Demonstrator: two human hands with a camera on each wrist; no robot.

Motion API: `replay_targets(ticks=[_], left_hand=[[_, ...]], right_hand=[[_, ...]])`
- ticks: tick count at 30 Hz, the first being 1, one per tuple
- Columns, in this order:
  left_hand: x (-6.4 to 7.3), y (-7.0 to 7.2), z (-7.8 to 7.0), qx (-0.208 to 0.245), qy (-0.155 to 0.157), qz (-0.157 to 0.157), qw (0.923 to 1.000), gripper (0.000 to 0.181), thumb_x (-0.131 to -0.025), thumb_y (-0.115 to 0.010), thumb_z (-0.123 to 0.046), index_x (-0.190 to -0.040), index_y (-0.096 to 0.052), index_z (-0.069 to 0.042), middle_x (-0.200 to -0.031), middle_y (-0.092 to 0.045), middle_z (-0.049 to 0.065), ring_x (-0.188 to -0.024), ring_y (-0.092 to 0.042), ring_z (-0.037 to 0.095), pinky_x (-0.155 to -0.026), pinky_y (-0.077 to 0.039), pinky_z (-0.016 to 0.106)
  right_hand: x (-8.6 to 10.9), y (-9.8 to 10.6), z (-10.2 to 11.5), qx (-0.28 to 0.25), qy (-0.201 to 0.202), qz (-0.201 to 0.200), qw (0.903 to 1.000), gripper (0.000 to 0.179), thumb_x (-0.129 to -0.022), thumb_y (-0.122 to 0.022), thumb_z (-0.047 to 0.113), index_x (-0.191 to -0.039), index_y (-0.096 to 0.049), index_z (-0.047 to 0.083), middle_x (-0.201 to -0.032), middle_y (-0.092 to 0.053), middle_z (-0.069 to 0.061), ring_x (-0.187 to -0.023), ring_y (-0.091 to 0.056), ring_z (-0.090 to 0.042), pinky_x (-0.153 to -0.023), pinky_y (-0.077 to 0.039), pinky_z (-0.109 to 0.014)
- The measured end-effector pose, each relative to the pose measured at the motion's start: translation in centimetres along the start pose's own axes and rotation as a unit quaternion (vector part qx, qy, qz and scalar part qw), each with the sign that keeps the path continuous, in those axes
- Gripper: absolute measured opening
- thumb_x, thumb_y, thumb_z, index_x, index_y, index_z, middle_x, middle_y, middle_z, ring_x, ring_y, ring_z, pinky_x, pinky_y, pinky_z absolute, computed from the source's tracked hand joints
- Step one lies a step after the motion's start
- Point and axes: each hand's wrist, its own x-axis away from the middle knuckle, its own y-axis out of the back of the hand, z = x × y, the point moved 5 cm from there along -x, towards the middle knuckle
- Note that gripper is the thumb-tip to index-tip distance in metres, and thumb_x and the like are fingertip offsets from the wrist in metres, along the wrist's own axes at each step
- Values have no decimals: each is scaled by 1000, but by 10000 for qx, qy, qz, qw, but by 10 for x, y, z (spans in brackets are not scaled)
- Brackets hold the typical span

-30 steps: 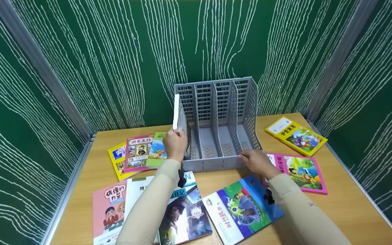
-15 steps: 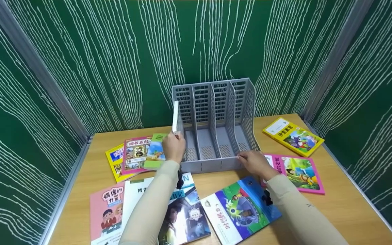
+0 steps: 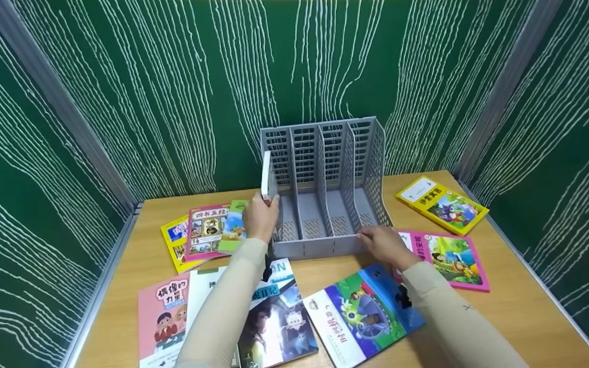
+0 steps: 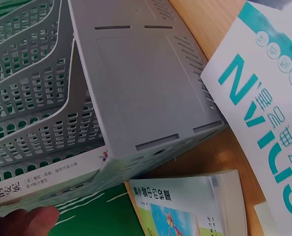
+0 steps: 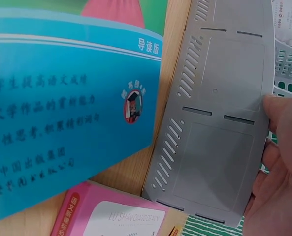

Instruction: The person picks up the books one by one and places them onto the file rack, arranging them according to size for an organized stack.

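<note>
A grey file organizer (image 3: 303, 249) with upright dividers stands on the table. In its leftmost slot is an upright book with a white spine (image 3: 266, 176). My left hand (image 3: 261, 217) grips this book low, at the front edge of the slot. The left wrist view shows the spine (image 4: 47, 178) right along the organizer's side wall, with fingertips (image 4: 37, 222) beside it. My right hand (image 3: 384, 244) holds the front rim of the organizer near its right end, thumb over the edge. The right wrist view shows that hand (image 5: 278, 172) against the grey front panel (image 5: 212, 162).
Left of the organizer lie overlapping books, among them a pink-bordered one (image 3: 205, 232) and a green one (image 3: 233, 232). Nearer me are a pink book (image 3: 164, 317), a dark-covered book (image 3: 279, 327) and a blue-purple book (image 3: 366, 317). Pink (image 3: 455, 260) and yellow (image 3: 443, 204) books lie right.
The upright book has sunk slightly lower in the leftmost slot, with my left hand still on it. My right hand keeps its hold on the organizer's rim.
</note>
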Motion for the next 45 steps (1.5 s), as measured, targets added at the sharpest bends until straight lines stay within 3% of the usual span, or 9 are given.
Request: replay_targets(ticks=[6,11,15,20,26,30,34,39,45], left_hand=[[3,3,-1,-89,-224,131,9996,40,-105,-73,-37,-129,-69,-5,-90,-75,9,-78,-71,23,-69,-58,42],[4,10,-4,-338,-493,72,9982,65,-100,-79,-40,-150,-59,-2,-111,-80,19,-92,-78,34,-78,-64,50],[8,15,-4,-349,-628,124,9973,75,-97,-81,-43,-155,-54,-3,-125,-77,21,-99,-78,36,-82,-65,50],[15,24,-3,-73,-975,-85,9952,78,-95,-85,-40,-155,-50,-3,-144,-67,22,-121,-72,39,-98,-63,52],[32,34,-6,34,-2010,-726,9769,64,-93,-87,-32,-139,-57,2,-129,-68,20,-118,-69,35,-103,-61,46],[47,35,-6,-27,-2722,-756,9593,47,-95,-85,-24,-127,-63,1,-119,-69,18,-112,-69,32,-100,-61,43],[58,29,-5,-255,-3250,-341,9447,35,-97,-83,-18,-122,-66,-1,-114,-71,14,-107,-71,27,-95,-64,38],[68,14,-3,-752,-3868,547,9174,24,-99,-80,-16,-116,-69,-3,-108,-73,12,-99,-73,24,-89,-65,33],[75,-10,5,-1614,-3891,1654,8917,29,-105,-73,-22,-125,-70,-2,-124,-75,16,-115,-75,28,-102,-63,38]], right_hand=[[3,3,0,-37,-10,123,9999,38,-115,-55,30,-143,-68,7,-139,-72,-18,-119,-69,-35,-109,-57,-59],[9,19,8,-38,468,-378,9982,45,-109,-67,21,-148,-62,-1,-150,-63,-27,-141,-58,-47,-120,-45,-65],[18,32,18,-27,858,-765,9934,41,-103,-74,11,-140,-67,-3,-145,-65,-28,-140,-57,-49,-121,-43,-67],[29,33,28,102,1061,-607,9925,32,-101,-76,9,-131,-72,0,-133,-72,-22,-126,-67,-43,-112,-54,-63],[38,18,23,168,893,94,9958,36,-101,-77,10,-135,-71,2,-134,-74,-18,-128,-69,-40,-111,-55,-61],[43,8,15,253,912,347,9949,39,-99,-80,13,-134,-72,-1,-134,-74,-21,-129,-69,-43,-111,-54,-63],[46,-3,6,396,720,641,9946,47,-96,-84,19,-136,-71,-1,-137,-72,-22,-132,-66,-44,-113,-52,-63],[47,-16,-2,401,554,1020,9924,61,-91,-90,24,-143,-67,1,-144,-69,-20,-138,-62,-44,-117,-49,-64],[49,-28,-2,492,1152,1190,9850,70,-83,-96,32,-138,-70,-1,-137,-73,-17,-133,-66,-41,-116,-51,-61]])
